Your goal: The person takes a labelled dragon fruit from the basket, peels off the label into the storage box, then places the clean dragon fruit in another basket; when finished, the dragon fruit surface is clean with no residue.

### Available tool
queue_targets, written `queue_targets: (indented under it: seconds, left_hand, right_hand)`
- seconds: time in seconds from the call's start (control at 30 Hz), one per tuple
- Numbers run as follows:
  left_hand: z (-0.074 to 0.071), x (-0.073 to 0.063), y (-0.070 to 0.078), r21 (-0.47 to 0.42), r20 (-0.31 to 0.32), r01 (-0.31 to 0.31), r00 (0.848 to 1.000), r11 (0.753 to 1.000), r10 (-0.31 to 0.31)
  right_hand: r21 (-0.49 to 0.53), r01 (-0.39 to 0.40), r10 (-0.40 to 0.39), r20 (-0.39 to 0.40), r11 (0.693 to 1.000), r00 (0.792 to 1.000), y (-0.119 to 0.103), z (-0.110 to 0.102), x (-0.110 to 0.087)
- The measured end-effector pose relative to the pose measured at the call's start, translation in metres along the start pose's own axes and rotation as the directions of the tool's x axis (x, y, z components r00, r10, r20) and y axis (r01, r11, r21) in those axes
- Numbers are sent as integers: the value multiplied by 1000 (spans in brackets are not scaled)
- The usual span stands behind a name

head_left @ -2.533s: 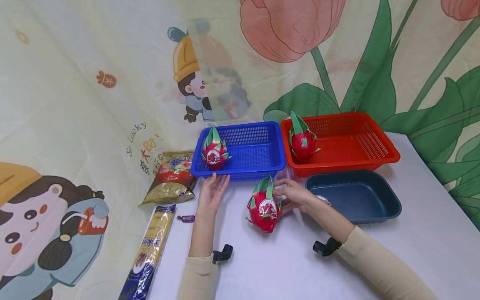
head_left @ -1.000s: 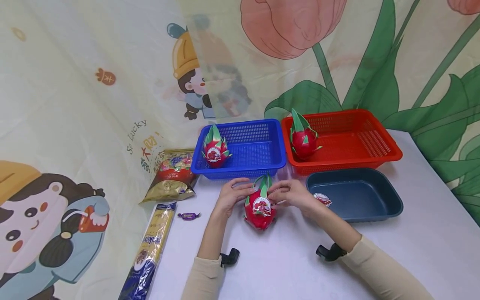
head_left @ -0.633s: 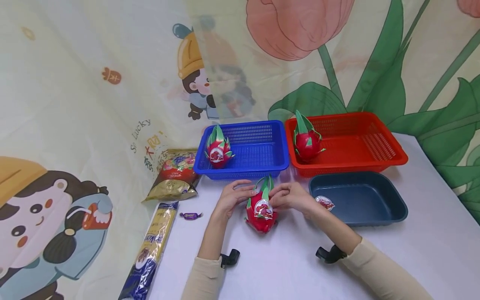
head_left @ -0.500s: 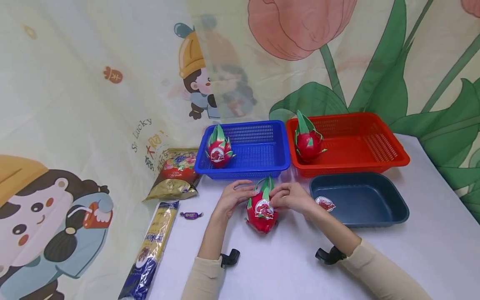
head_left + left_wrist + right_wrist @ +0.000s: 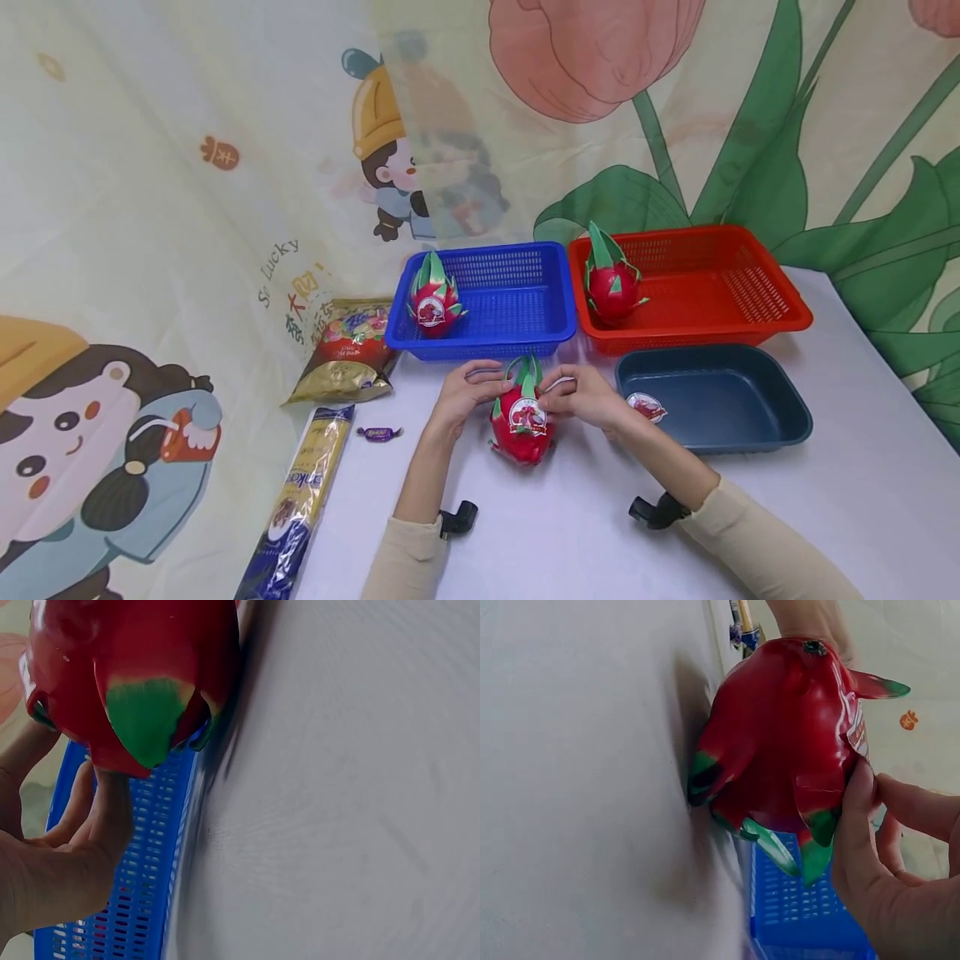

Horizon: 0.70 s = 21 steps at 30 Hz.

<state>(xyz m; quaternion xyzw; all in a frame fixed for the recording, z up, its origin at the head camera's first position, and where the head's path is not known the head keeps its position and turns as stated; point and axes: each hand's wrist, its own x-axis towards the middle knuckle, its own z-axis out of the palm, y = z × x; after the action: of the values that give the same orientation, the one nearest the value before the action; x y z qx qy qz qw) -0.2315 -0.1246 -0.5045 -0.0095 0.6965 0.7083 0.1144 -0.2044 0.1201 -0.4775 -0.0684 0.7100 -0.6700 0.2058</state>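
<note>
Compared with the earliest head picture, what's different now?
The left hand has moved rightward from the front of the blue basket and now holds the middle dragon fruit. The right hand, already at that fruit, now has its fingertips by the right edge of its sticker. The red basket, dark tray and both basketed fruits stayed put.

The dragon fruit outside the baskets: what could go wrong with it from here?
The label might crease or peel: the right grip is at its edge. The fruit is rounded, so it might roll on the table if released. Its leaves point toward the blue basket, so they might catch there.
</note>
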Motion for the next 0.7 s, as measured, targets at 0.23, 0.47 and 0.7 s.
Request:
queue_targets:
  seconds: [0.23,0.47,0.7]
  left_hand:
    - [2,-3,1,-22,-33,7,999,1000,-7]
    - [2,-3,1,-20,-36,10,999,1000,-10]
    - [3,-3,0,-26,-40,2,999,1000,-3]
  right_hand:
    - [50,-56,53,63,997,997,4,-6,2]
    - [129,-105,90,121,986,989,6,-11,4]
    - [180,-109,78,167,978,983,9,-16,6]
